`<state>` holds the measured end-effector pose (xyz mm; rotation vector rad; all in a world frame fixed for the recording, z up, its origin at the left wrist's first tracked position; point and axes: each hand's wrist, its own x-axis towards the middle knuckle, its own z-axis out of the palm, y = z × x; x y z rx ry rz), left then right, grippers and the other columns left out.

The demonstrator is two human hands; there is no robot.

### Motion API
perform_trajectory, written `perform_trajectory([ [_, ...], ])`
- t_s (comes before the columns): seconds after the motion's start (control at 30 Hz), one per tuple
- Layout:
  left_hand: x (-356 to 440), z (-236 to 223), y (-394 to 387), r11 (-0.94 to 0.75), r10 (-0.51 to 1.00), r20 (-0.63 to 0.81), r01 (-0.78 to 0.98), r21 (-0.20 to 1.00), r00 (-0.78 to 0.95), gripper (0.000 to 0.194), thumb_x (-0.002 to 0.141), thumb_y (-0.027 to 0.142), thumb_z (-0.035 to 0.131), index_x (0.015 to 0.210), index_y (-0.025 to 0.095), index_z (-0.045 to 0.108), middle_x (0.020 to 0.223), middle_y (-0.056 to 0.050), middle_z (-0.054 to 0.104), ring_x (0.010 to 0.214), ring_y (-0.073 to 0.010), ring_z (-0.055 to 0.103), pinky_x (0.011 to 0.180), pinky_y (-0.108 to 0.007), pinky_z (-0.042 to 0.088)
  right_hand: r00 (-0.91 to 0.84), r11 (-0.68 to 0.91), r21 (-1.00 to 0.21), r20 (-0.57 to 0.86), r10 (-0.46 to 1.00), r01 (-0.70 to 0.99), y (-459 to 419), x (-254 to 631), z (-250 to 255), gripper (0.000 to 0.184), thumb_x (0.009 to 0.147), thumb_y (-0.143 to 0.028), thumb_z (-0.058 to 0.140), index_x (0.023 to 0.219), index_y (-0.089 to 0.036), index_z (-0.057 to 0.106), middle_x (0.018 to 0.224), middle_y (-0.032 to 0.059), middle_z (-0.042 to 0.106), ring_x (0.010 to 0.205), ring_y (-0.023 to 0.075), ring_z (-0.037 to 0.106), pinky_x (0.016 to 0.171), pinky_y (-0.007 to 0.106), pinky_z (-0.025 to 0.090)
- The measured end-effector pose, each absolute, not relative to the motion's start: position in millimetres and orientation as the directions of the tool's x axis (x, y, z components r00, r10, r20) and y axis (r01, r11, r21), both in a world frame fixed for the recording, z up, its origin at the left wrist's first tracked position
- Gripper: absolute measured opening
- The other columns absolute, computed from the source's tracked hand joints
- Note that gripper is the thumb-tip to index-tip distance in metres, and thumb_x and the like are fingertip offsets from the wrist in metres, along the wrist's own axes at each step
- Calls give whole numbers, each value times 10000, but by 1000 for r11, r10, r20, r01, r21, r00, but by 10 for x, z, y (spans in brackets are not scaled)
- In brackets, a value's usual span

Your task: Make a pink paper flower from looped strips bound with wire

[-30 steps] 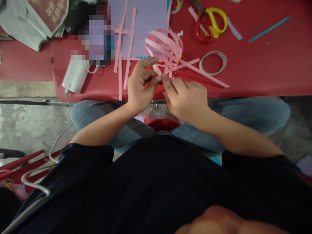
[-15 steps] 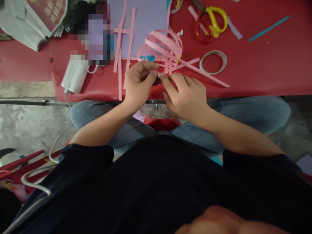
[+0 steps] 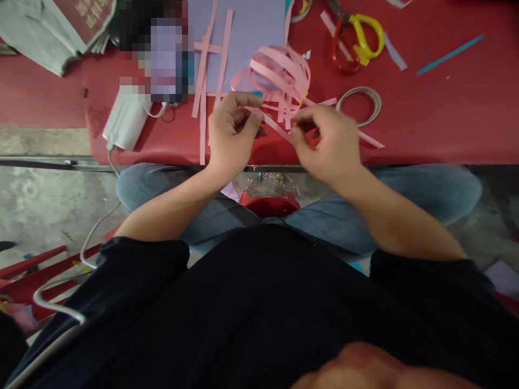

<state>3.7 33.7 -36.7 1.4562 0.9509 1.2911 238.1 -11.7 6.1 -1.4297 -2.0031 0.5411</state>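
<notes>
A narrow pink paper strip (image 3: 278, 127) stretches between my two hands over the front edge of the red table. My left hand (image 3: 231, 129) pinches one end of it between thumb and forefinger. At the other end, the thumb and fingertips of my right hand (image 3: 330, 138) are closed on the strip. Just beyond them lies a round openwork bundle of looped pink paper strips (image 3: 279, 70), with a bit of blue paper (image 3: 256, 94) near my left fingertips. Loose pink strips (image 3: 203, 65) lie across a lilac sheet (image 3: 255, 21).
To the right are a roll of tape (image 3: 359, 106), scissors (image 3: 359, 40) with red and yellow handles, and a blue strip (image 3: 450, 55). A white power bank (image 3: 126, 119) with a cable sits left on the red table (image 3: 438, 119). A red book (image 3: 87, 21) is farther back.
My right hand has moved right, away from my left hand, and a length of pink strip now shows between them. My left hand has stayed nearly in place.
</notes>
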Motion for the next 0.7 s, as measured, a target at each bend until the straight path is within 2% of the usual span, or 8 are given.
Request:
perform_trajectory([
  [0.07,-2,-407,394,-345,928,348,-45,938,130,405,1009,577,773,1245,369,518,984,62,685,765,-55,645,670,-282,631,-156,274,-583,245,957,764,85,2561,-40,278,1048,-518,627,1236,-329,706,1193,88,784,1055,300,696,952,510,582],
  [0.17,-47,-499,514,-434,894,438,-53,899,97,532,993,574,802,1280,396,391,1061,58,627,803,-49,605,650,-264,600,-64,182,-475,254,965,861,397,2794,-306,410,959,-664,720,1108,-283,734,1128,124,777,1022,299,644,983,536,540],
  [0.27,-76,-546,632,-459,888,459,-12,888,32,652,938,675,815,1307,391,359,1059,54,582,749,-35,555,609,-254,573,-53,133,-426,195,979,895,590,2881,-527,487,968,-789,607,959,-317,729,1009,99,773,995,287,631,951,518,529],
  [0.33,-97,-494,689,-472,881,473,21,881,-30,717,872,765,815,1296,390,375,1109,43,561,743,-32,577,561,-256,562,-34,102,-414,170,985,904,624,2860,-564,540,990,-811,540,877,-311,711,926,97,761,935,268,634,907,492,520],
  [0.43,-125,-281,729,-572,808,580,97,814,-105,683,896,772,784,1298,398,377,1211,21,544,743,-42,648,537,-261,546,-54,148,-481,204,978,864,562,2761,-463,558,1007,-802,532,810,-299,672,734,78,687,808,235,598,809,447,497],
  [0.5,-124,-108,736,-620,757,642,178,764,-119,592,1012,629,750,1377,420,335,1334,-13,548,805,-79,683,633,-288,565,-87,190,-558,206,975,808,482,2671,-342,537,1007,-762,588,766,-284,633,617,45,592,739,208,550,752,411,469],
  [0.57,-105,23,742,-673,694,709,235,701,-125,524,1058,554,711,1410,426,345,1374,-35,548,814,-96,687,652,-291,552,-94,164,-612,145,985,774,396,2576,-216,486,1004,-656,668,728,-261,600,581,14,516,671,175,487,703,389,426],
  [0.7,-78,93,720,-847,465,884,262,463,-57,523,1080,495,651,1521,388,389,1427,-81,544,793,-117,725,628,-310,561,-61,82,-661,54,997,746,261,2438,-41,406,1011,-493,712,717,-239,593,607,-10,464,616,153,420,649,374,360],
])
